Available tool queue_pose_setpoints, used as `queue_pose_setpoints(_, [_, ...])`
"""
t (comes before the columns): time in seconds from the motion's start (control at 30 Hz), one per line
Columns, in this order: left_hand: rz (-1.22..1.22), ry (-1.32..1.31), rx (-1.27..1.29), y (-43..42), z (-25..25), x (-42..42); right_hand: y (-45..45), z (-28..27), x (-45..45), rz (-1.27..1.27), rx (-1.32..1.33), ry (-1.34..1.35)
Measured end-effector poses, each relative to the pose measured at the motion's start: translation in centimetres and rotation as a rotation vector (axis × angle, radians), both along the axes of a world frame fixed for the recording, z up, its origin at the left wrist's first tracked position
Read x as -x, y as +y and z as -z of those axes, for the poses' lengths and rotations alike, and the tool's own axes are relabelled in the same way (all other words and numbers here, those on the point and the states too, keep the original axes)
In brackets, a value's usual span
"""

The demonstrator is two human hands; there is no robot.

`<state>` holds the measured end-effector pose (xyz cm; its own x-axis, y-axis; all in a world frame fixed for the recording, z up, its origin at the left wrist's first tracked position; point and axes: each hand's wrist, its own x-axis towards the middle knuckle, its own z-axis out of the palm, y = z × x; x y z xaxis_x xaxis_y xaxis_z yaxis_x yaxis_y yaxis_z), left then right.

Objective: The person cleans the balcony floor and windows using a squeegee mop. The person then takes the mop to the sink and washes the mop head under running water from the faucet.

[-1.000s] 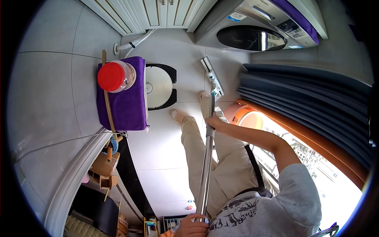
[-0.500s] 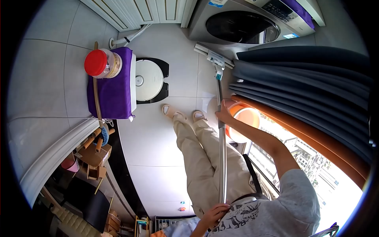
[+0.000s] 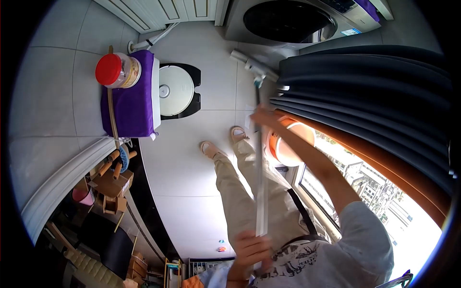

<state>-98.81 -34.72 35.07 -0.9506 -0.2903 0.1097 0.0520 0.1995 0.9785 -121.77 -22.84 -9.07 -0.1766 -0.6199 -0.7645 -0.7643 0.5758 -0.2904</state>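
A long-handled flat mop (image 3: pixel 260 192) runs from my waist up across the floor. My left hand (image 3: pixel 251 247) is closed around the top end of its handle, in front of my belly. Farther down the pole, near the mop head, my right hand (image 3: pixel 263 116) grips it; motion smears the fingers. The white-and-grey mop head (image 3: pixel 257 68) lies at an angle on the tiles, its right end against the dark curtain (image 3: pixel 336 86). An orange bucket (image 3: pixel 273 144) stands just right of the pole, partly hidden by my right forearm.
A washing machine (image 3: pixel 235 24) stands behind the mop head. To the left, a round white robot vacuum (image 3: pixel 177 91) sits by a purple-covered box (image 3: pixel 120 115) carrying a red-lidded jar (image 3: pixel 108 68). A bright window (image 3: pixel 365 192) lies to the right. Cardboard boxes (image 3: pixel 109 185) fill the lower left.
My left hand has moved up and now wraps the handle. My right hand and the pole have shifted left, and the mop blurs with motion. My feet have shifted, and the view has moved slightly.
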Motion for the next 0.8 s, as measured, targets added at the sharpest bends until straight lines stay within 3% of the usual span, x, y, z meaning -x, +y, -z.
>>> queue_pose_setpoints(0.07, [-0.615, 0.392, -0.167, 0.4, 0.0, -4.6, -5.3, -9.8, -5.8, 0.803, -0.014, -0.170])
queue_pose_setpoints(0.1, [-0.614, 0.409, -0.148, -0.3, -1.2, -4.4, -8.4, -15.6, -8.6, 1.193, 0.071, -0.194])
queue_pose_setpoints(0.13, [-0.526, 0.397, -0.120, -1.2, -3.3, -3.7, -7.7, -9.5, -11.6, 1.214, 0.045, -0.631])
queue_pose_setpoints(0.2, [-0.358, 0.370, -0.067, -3.1, -7.5, -2.5, -9.4, -17.0, -12.2, 1.610, 0.062, -0.637])
queue_pose_setpoints(0.23, [-0.274, 0.361, -0.039, -4.0, -8.4, -2.3, -9.0, -15.7, -12.6, 1.597, 0.088, -0.637])
queue_pose_setpoints(0.27, [0.084, 0.361, -0.027, -5.0, -7.8, -3.3, -8.2, -13.1, -12.5, 1.653, 0.127, -0.725])
queue_pose_setpoints(0.33, [-0.107, 0.495, 0.054, -2.7, -5.9, -4.6, -7.0, -12.1, -11.2, 1.705, 0.178, -0.819])
queue_pose_setpoints(0.4, [0.036, 0.143, 0.019, -2.4, -10.3, -1.3, -5.5, -13.4, -8.9, 1.518, 0.079, -0.670])
queue_pose_setpoints(0.47, [0.000, 0.175, 0.047, -1.1, -9.1, -1.0, -3.8, -13.3, -6.3, 1.361, 0.030, -0.469])
queue_pose_setpoints(0.53, [0.211, 0.246, -0.036, -0.6, -6.9, -0.4, -3.2, -17.1, -2.2, 1.240, 0.008, -0.370])
queue_pose_setpoints(0.6, [0.237, 0.332, -0.197, 2.1, -3.9, 1.3, 1.1, -9.6, 0.1, 1.309, 0.232, -0.282])
queue_pose_setpoints(0.67, [0.273, 0.392, -0.216, 4.0, -1.9, 3.7, 2.9, -11.3, 3.7, 1.352, 0.323, -0.298])
queue_pose_setpoints(0.73, [0.280, 0.545, -0.227, 6.7, 0.5, 6.1, 6.0, -8.7, 7.4, 1.417, 0.276, -0.313])
queue_pose_setpoints(0.8, [0.342, 0.606, -0.235, 9.2, 2.7, 8.7, 5.8, -13.5, 9.5, 1.623, 0.283, -0.471])
